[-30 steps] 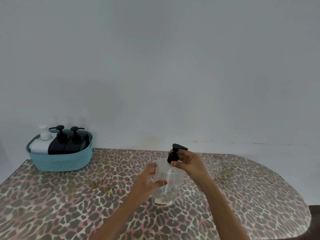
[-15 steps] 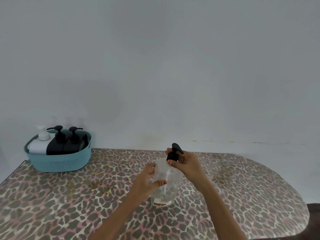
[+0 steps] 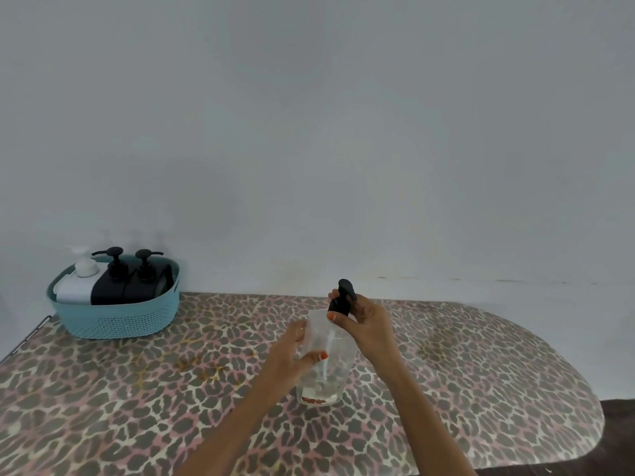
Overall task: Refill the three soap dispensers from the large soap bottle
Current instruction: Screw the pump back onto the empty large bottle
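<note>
A clear plastic soap bottle (image 3: 326,376) stands upright on the leopard-print table (image 3: 137,389), near its middle. It holds only a little liquid at the bottom. My left hand (image 3: 292,348) grips its body from the left. My right hand (image 3: 360,321) grips the black pump head (image 3: 342,298) on its neck. A white dispenser (image 3: 77,283) and two black dispensers (image 3: 115,283) (image 3: 146,281) stand side by side in a light blue basket (image 3: 117,321) at the table's back left.
A plain white wall runs behind the table. The table's right end is rounded, with dark floor (image 3: 618,438) beyond it. A yellowish stain (image 3: 206,365) marks the cloth left of the bottle.
My right hand has turned the black pump head on the clear bottle; its spout now points away from me. My left hand keeps its grip on the body.
</note>
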### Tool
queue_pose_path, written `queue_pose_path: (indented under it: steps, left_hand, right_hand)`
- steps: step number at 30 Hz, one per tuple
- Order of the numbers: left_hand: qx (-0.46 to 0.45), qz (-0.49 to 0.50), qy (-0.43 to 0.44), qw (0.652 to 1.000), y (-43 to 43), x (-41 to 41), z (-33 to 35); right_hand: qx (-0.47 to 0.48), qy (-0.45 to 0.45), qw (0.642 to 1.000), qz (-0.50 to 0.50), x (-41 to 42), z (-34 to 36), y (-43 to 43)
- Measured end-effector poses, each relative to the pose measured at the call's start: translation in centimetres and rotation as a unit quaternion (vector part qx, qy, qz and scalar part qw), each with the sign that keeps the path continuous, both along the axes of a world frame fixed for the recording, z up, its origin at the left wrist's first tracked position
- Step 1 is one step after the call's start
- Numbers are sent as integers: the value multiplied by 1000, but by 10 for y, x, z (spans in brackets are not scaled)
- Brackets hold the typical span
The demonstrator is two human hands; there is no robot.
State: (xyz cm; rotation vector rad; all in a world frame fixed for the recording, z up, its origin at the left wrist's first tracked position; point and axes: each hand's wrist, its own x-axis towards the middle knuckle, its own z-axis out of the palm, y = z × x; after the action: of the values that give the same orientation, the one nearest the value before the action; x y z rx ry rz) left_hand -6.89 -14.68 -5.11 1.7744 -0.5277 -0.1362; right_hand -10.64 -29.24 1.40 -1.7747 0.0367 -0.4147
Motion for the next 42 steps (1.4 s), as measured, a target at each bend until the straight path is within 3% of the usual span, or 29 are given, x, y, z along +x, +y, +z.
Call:
queue_pose_path:
  steps: [7, 15, 24, 31, 42]
  left_hand:
    - [10, 3, -6, 1000, 5, -3, 1]
    - [68, -11, 25, 997, 8, -14, -46]
    - [86, 26, 14, 996, -21, 1, -64]
    - [93, -15, 23, 995, -104, 40, -46]
    - [117, -29, 28, 992, -219, 99, -48]
  right_hand:
    - [22, 52, 998, 25, -27, -41, -9]
    - [-28, 162, 986, -2, -34, -119, 2]
    - [-32, 160, 985, -56, -19, -134, -14]
    - [-29, 112, 986, -116, 7, -116, -84]
    - [-66, 107, 984, -123, 71, -121, -197]
